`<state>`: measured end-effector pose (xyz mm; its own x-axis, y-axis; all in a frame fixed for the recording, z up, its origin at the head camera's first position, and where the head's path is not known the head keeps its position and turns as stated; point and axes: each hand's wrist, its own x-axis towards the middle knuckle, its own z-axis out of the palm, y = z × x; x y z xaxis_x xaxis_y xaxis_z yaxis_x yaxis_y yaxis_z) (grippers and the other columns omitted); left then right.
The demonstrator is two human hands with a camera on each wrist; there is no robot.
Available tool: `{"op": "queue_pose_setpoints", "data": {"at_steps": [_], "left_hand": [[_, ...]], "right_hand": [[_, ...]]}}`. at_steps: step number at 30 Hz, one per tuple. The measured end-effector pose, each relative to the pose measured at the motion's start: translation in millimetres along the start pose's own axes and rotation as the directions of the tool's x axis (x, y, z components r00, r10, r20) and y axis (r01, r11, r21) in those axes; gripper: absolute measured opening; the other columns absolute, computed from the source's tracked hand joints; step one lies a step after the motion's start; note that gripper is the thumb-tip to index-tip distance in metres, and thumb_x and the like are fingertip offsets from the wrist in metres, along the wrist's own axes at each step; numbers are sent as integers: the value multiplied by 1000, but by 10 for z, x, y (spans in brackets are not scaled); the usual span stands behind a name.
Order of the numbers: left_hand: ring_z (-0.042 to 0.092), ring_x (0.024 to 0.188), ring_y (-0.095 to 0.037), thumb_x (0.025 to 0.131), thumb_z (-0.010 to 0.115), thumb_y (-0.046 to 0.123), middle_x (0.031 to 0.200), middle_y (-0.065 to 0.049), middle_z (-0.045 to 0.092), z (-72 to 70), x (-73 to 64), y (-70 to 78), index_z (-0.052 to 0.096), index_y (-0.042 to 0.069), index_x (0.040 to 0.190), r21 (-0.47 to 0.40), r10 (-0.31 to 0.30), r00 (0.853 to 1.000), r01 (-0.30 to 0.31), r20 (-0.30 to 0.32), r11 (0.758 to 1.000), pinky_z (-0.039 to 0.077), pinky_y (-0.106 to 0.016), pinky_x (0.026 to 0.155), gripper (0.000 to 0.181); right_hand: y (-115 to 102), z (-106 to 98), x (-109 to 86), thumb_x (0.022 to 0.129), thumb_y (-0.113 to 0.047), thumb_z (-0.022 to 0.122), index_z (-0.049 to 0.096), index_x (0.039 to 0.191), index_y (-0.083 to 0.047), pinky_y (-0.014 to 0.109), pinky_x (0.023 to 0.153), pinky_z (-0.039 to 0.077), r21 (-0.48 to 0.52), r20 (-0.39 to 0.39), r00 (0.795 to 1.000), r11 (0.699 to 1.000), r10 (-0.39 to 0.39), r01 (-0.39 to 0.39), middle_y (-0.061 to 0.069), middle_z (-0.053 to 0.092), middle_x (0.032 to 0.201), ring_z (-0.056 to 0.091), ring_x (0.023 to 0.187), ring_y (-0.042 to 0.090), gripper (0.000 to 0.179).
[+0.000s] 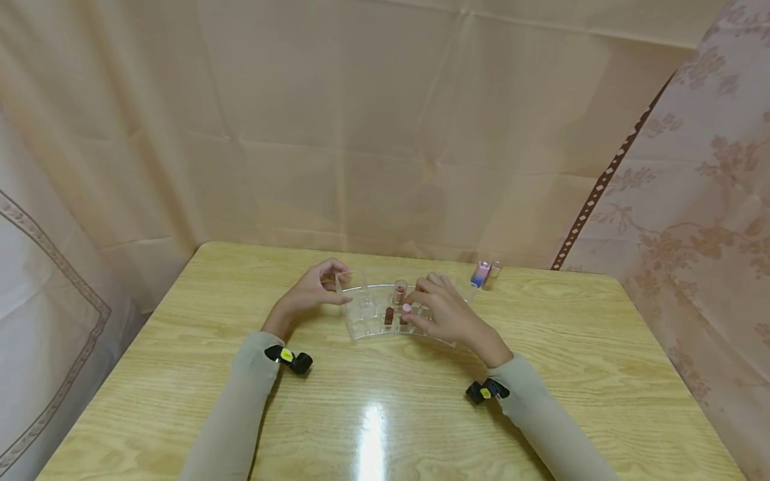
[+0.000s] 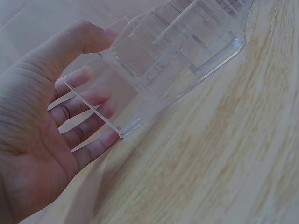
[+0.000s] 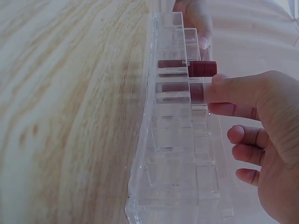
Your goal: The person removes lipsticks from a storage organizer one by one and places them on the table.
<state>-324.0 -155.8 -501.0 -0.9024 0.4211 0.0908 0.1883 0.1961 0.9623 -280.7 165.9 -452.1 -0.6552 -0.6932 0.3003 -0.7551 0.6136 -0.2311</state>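
Note:
A clear lipstick organizer with a curved front stands on the table. My left hand holds its left end; in the left wrist view the thumb lies at the top corner and the fingers are behind the side wall. Between thumb and index finger, my right hand pinches the pale pink top of a lipstick, whose lower part sits in a front-row slot. Beside it a dark red lipstick stands in the neighbouring slot. Behind them is a lipstick with a clear cap.
Past the organizer's right end, a pink-and-blue tube and a small clear piece are on the wooden table. A beige curtain hangs along the table's far edge, with patterned cloth at the right.

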Motion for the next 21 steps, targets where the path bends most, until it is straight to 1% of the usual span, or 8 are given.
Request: {"op": "queue_pose_setpoints", "data": {"at_steps": [5, 13, 21], "left_hand": [[54, 91, -23, 80, 83, 1, 120, -22, 59, 1, 2, -1, 55, -2, 127, -1, -1, 1000, 1, 1, 1000, 48, -29, 81, 55], [55, 93, -23, 81, 83, 1, 121, -22, 59, 0, -1, 1, 54, -3, 129, 12, -8, 1000, 8, -2, 1000, 49, -29, 83, 56], [55, 93, -21, 81, 83, 2, 120, -20, 59, -2, -16, 11, 54, -2, 128, 11, -9, 1000, 9, -3, 1000, 49, -30, 83, 55]], "right_hand": [[-1, 6, -1, 92, -31, 76, 76, 101, -13, 33, 81, 31, -11, -1, 1000, 1000, -4, 4, 4, 62, 92, 39, 88, 17, 20], [-14, 0, -3, 93, -32, 75, 76, 102, -12, 34, 83, 32, -5, 17, 1000, 1000, 16, -16, 3, 61, 94, 39, 90, 17, 22], [-20, 1, -4, 93, -32, 75, 76, 102, -12, 35, 84, 32, -8, 11, 1000, 1000, 7, -7, 4, 61, 94, 39, 90, 17, 22]]}}
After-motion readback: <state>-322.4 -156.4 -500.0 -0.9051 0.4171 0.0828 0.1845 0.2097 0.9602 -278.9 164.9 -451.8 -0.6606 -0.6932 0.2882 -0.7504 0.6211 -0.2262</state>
